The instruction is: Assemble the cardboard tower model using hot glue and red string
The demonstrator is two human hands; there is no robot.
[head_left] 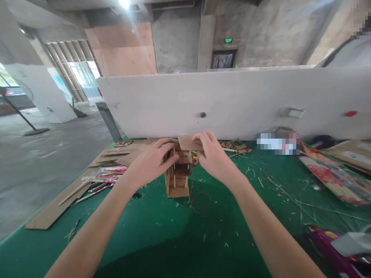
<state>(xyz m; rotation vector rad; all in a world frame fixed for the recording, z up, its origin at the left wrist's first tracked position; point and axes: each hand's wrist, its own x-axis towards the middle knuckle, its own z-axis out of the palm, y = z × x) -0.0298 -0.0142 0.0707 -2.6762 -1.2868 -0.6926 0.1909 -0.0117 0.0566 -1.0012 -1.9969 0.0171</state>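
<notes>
A small cardboard model with several open levels (179,192) stands upright on the green tabletop (162,235), thin sticks between its floors. My left hand (150,164) grips its upper left side, thumb at the front of the top level. My right hand (213,156) pinches the right end of a flat cardboard piece (187,143), which lies over or just above the model's top; whether it touches is hidden. A thin red wire (199,193) trails from the model's lower right onto the table. Something yellow and orange shows partly behind the model.
Cardboard strips (55,204) and packaged tools (111,173) lie on the left. Scraps (236,146) sit at the back, below a white upright panel (162,104). On the right are plastic packs (333,179), clear thin strips and a purple device (324,241).
</notes>
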